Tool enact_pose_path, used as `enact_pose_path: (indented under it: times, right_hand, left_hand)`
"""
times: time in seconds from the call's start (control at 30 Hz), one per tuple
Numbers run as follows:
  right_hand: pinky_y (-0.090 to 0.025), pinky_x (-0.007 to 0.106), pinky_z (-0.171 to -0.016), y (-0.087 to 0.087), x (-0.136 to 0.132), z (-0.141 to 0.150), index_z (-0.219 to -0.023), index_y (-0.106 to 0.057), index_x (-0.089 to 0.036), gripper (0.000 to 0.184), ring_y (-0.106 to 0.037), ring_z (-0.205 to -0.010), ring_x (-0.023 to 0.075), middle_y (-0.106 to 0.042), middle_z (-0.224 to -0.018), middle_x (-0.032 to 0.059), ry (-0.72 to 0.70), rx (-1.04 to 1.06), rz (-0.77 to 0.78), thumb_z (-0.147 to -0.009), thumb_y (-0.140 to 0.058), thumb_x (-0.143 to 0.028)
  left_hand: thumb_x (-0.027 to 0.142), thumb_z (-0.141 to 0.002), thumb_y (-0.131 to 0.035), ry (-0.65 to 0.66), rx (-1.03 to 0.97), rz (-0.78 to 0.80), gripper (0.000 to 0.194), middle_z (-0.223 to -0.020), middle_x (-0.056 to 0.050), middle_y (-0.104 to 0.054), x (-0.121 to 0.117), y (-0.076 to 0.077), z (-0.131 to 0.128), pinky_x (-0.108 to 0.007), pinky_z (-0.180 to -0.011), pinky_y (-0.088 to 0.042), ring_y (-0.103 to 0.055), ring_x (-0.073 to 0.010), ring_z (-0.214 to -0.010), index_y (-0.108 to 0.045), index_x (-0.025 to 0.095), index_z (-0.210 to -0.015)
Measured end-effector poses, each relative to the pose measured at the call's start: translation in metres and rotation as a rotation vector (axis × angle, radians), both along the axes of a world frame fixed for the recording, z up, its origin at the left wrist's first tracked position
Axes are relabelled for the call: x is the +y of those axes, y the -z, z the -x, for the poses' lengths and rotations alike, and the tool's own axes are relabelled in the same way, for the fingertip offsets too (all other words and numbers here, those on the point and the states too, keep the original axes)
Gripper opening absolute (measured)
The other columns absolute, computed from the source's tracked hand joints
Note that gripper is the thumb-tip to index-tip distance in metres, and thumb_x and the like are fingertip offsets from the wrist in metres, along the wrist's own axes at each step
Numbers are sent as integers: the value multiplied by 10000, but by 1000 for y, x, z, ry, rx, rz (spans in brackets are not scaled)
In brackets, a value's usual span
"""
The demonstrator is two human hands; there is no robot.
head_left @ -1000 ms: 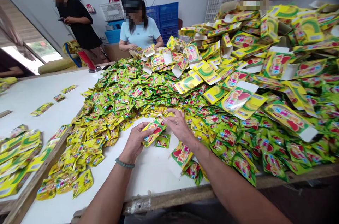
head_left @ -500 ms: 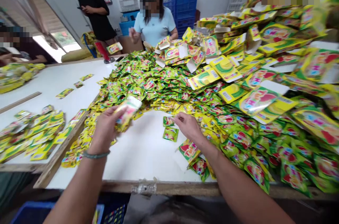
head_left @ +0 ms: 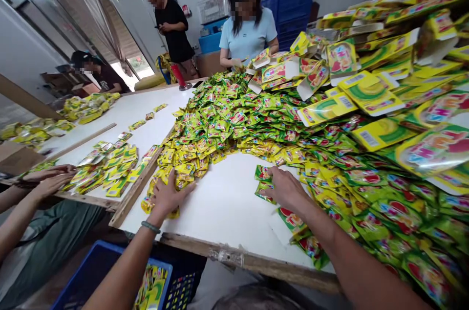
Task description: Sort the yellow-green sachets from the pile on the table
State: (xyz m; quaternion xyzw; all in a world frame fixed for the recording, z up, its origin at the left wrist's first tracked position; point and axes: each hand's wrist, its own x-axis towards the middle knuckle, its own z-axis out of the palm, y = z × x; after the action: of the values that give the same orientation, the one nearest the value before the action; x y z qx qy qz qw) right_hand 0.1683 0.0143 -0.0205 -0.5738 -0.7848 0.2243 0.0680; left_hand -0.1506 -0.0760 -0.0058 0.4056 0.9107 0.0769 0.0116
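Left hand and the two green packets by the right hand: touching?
Apart. The head view shows white tabletop between the left hand and the two green packets.

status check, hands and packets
Left hand open, fingers spread over yellow packets. Right hand at two green packets. Box lying close by right hand.

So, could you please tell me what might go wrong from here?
The tilted fruit-printed cartons on the sachet heap might slide down. The right forearm could brush the green sachets near the table's front edge off it. The left hand, spread at the yellow sachets, might nudge some over the wooden strip.
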Motion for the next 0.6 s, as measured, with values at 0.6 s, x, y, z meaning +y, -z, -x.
enact_pose_path:
  times: [0.6]
  right_hand:
    - [-317,247,-620,-7,4,-21,-980,-523,-203,479,-547,-896,226,-615,-913,62,-1,44,-33,-631,-744,-445]
  left_hand:
    - [338,-844,-524,958,-180,-203,185,-985,-51,-668,65,3,-133,-391,-888,-317,-527,-247,-1008,-668,226,-872]
